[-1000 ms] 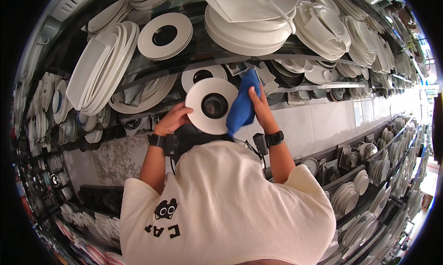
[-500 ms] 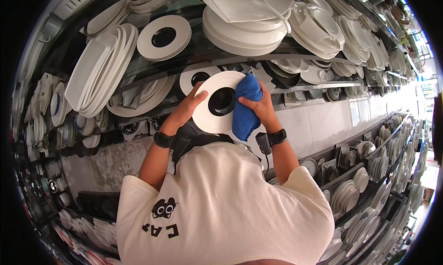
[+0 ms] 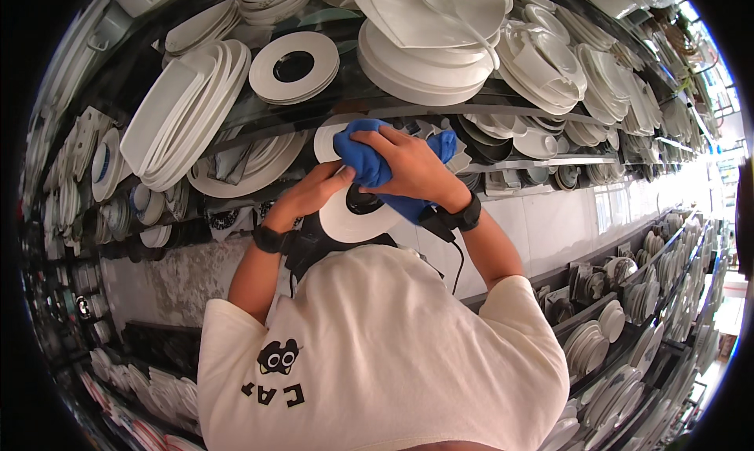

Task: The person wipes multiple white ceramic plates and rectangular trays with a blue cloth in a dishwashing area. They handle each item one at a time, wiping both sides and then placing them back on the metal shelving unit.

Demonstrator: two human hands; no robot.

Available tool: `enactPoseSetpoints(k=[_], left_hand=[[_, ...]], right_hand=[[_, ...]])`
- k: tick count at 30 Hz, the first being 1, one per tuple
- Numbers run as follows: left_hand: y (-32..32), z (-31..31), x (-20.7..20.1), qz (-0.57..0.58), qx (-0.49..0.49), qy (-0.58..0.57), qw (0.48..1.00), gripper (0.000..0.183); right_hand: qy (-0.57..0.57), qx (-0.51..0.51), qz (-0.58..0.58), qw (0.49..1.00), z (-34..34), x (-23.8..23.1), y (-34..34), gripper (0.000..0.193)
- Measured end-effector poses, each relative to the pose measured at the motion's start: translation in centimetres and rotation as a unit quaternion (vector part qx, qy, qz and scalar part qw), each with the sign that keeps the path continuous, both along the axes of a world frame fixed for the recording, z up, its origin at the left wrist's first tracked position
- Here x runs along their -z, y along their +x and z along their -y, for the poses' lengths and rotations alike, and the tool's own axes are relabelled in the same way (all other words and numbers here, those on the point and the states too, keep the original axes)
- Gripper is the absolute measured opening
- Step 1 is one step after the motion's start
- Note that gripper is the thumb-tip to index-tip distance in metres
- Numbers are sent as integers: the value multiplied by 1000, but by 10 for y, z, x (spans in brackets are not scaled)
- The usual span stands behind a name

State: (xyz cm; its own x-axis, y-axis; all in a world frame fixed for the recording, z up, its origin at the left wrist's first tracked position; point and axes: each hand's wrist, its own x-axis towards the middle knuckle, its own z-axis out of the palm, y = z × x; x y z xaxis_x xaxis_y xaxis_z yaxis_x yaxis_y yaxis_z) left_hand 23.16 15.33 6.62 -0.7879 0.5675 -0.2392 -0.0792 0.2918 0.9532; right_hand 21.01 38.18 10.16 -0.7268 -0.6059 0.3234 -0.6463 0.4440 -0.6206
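A white plate with a black centre (image 3: 343,221) is tilted in front of my chest. My left hand (image 3: 311,190) grips its left edge, thumb on the face and fingers behind. My right hand (image 3: 416,166) is closed on a bunched blue cloth (image 3: 364,159) pressed over the plate's far rim, hiding that side. Part of the cloth hangs below my right wrist. Just behind the plate, on the lower shelf, a similar white plate (image 3: 323,139) shows in part.
On the upper shelf ahead sit a stack of black-centred plates (image 3: 276,88), long oval dishes (image 3: 161,113) and large white dishes (image 3: 424,86) with a spoon (image 3: 454,15) on top. More shelves of stacked dishes (image 3: 585,349) run along the right and lower left.
My right hand has moved left with the cloth, from the plate's right edge to its far rim. The plate has tipped and shifted slightly down and left.
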Motion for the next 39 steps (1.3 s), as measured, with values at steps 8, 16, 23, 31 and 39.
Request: enactPoseSetpoints(k=[8, 16, 23, 31, 39], left_hand=[[22, 25, -26, -42, -112, 122, 985, 67], [42, 30, -17, -57, -178, 165, 968, 63], [38, 44, -70, -96, 16, -31, 995, 50], [51, 31, -60, -260, -144, -120, 947, 40], [48, 36, -44, -178, -287, 112, 935, 39]], right_hand=[[-207, 114, 155, 959, -7, 29, -5, 75], [-441, 159, 363, 805, 4, 62, 28, 60], [-160, 152, 78, 972, -7, -8, 35, 54], [-162, 120, 60, 978, -2, -33, 25, 63], [-452, 173, 286, 827, 24, 24, 22, 58]])
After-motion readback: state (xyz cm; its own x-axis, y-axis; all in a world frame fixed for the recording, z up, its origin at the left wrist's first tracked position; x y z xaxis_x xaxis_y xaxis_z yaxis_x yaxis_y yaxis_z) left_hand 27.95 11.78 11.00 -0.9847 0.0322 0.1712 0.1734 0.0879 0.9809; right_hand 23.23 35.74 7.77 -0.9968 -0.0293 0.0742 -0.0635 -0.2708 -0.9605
